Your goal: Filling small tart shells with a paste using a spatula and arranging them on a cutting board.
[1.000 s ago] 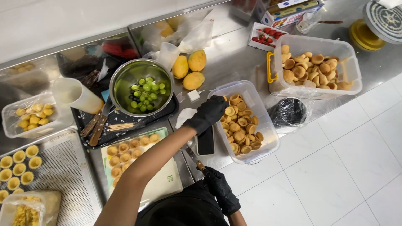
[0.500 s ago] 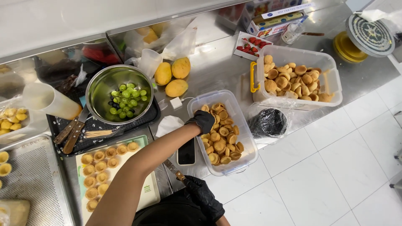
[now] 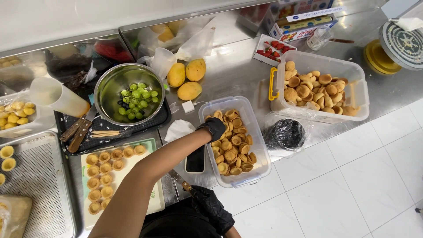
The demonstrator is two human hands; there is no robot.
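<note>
Steel counter point(image 3: 238, 75) beside white tiled floor point(image 3: 352, 185)

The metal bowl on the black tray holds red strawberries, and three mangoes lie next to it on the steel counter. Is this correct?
Not quite. In the head view the metal bowl on the black tray holds green grapes with a few dark berries, not strawberries. The strawberries sit in a small white box farther along the steel counter. The three mangoes do lie next to the bowl.
</note>
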